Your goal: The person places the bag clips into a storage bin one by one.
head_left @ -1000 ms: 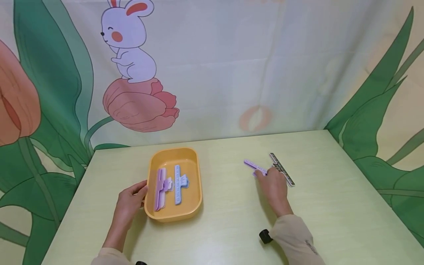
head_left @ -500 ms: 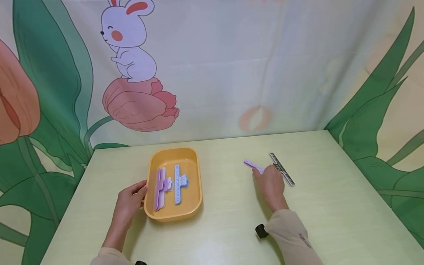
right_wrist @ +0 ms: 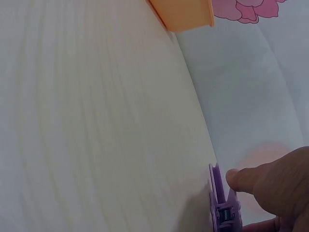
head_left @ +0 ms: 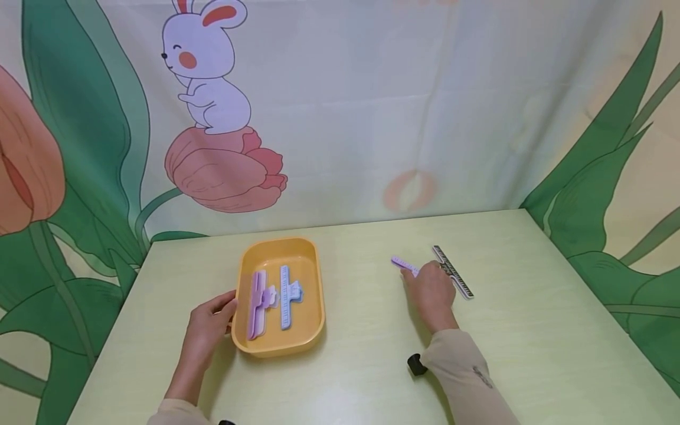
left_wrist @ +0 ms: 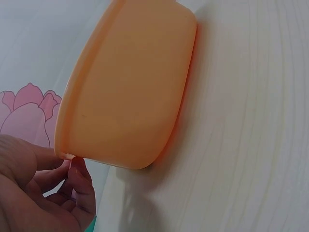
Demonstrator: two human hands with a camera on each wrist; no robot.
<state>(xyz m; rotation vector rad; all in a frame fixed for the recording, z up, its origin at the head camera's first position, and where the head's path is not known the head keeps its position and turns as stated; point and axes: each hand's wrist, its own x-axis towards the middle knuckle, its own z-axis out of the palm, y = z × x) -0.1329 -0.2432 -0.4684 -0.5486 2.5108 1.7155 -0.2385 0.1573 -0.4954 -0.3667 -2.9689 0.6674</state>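
Observation:
On the left of the head view, my left hand (head_left: 208, 321) pinches the left rim of a yellow-orange plastic tray (head_left: 313, 330); the left wrist view shows thumb and fingers at the rim of the tray (left_wrist: 130, 87). To the right, my right hand (head_left: 432, 292) is at a purple ruler-marked clip (head_left: 404, 265) on the table, its curled fingers covering the clip's handle side. In the right wrist view the thumb lies beside the purple clip (right_wrist: 223, 205), whose spring shows; the fingertips are largely hidden. A black-and-white ruler clip (head_left: 461, 280) lies just right of that hand.
Inside the tray lie a purple clip (head_left: 257, 304) and a blue ruler clip (head_left: 285, 298). The pale table (head_left: 361, 330) ends at the back against a printed curtain (head_left: 345, 130) with a rabbit and flowers.
My right hand has shifted slightly left and its forearm has swung left, uncovering more of the black-and-white clip. The purple clip stays in place. My left hand and the tray have not visibly moved.

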